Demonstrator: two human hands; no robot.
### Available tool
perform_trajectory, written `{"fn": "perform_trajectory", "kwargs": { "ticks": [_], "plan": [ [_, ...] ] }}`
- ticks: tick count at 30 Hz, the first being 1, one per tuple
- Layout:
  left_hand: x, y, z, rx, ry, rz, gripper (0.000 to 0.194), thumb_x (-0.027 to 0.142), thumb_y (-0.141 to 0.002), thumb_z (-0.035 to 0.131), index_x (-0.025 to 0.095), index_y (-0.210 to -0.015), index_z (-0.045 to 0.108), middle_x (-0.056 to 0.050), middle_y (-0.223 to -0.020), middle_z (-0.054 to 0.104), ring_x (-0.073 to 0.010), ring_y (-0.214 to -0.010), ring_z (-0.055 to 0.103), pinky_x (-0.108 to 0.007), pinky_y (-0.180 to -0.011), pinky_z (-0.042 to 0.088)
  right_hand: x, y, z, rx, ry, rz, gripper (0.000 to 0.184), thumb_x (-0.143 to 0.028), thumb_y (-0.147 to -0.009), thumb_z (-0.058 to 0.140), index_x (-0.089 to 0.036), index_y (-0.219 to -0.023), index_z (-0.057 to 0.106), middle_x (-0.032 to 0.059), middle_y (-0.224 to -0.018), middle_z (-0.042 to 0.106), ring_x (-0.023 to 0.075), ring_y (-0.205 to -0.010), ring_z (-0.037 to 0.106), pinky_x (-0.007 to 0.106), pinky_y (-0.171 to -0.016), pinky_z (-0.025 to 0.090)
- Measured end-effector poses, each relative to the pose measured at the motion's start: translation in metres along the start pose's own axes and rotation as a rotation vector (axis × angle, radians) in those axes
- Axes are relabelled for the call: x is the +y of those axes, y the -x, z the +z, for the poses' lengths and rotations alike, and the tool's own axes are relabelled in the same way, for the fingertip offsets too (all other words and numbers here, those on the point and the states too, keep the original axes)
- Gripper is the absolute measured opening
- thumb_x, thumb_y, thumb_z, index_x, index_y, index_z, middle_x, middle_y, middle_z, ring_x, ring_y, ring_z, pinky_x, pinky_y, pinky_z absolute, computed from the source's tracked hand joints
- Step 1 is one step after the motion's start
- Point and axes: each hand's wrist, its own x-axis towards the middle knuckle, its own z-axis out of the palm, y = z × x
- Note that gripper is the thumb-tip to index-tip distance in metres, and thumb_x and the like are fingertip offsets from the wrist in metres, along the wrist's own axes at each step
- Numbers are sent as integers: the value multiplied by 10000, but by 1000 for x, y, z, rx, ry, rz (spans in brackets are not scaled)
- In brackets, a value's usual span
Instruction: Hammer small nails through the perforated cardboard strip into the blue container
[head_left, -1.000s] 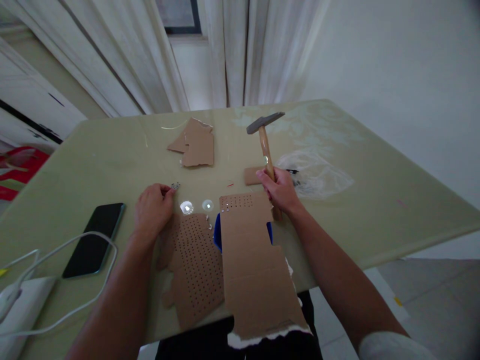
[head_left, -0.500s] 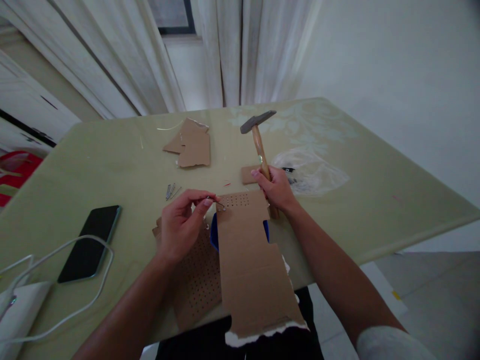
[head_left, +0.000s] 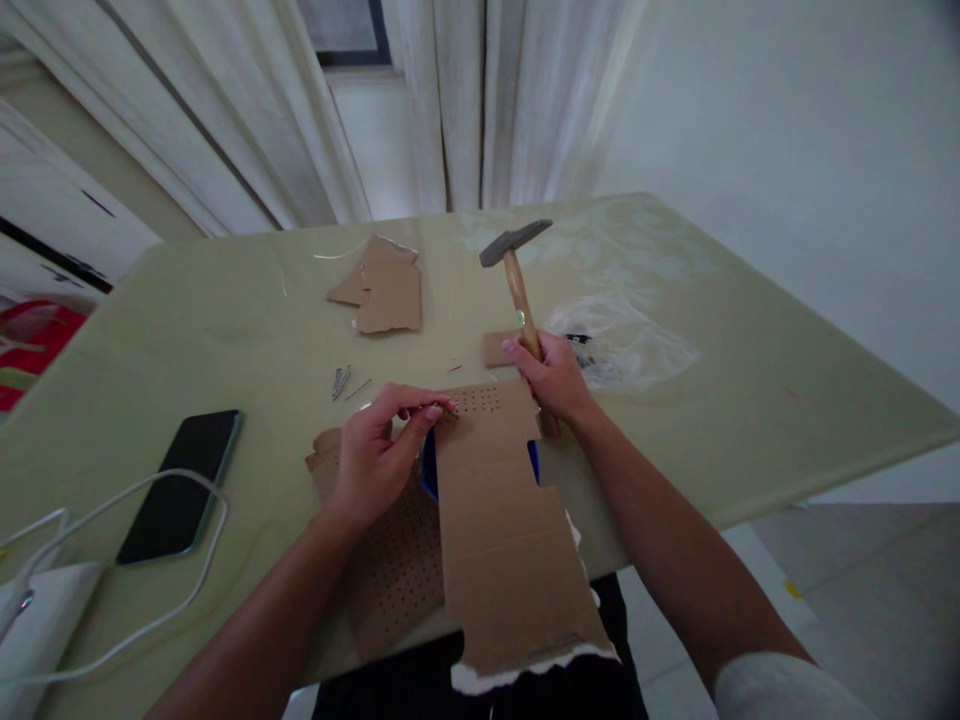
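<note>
My right hand (head_left: 553,380) grips the wooden handle of a hammer (head_left: 516,268), whose grey metal head is raised above the table. My left hand (head_left: 379,450) pinches a small nail at the far left corner of a long cardboard strip (head_left: 504,530). That strip has rows of holes near its far end and lies over a blue object (head_left: 427,465). Under my left wrist lies a second cardboard piece (head_left: 397,570) full of small holes. A few loose nails (head_left: 343,382) lie on the table just beyond my left hand.
On the pale green table (head_left: 225,330) lie a black phone (head_left: 180,485), a white cable (head_left: 150,610) and a white box (head_left: 37,630) at the left. Cardboard scraps (head_left: 382,290) sit further back, a small scrap (head_left: 499,348) and a clear plastic bag (head_left: 622,345) lie near the hammer.
My left hand moved from the loose nails to the right and now holds a nail at the cardboard strip's corner. The hammer hand has barely moved.
</note>
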Motion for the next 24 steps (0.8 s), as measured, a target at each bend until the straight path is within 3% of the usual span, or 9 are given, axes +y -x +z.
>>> {"fn": "perform_trajectory", "kwargs": {
  "ticks": [24],
  "plan": [
    [-2, 1, 1, 7, 6, 41, 114, 206, -1011, 716, 247, -1023, 822, -12, -943, 834, -154, -842, 730, -281, -758, 537, 5, -1, 1, -14, 9, -11, 470, -633, -925, 646, -171, -839, 642, 4, -686, 530, 118, -639, 440, 277, -612, 356]
  ]
}}
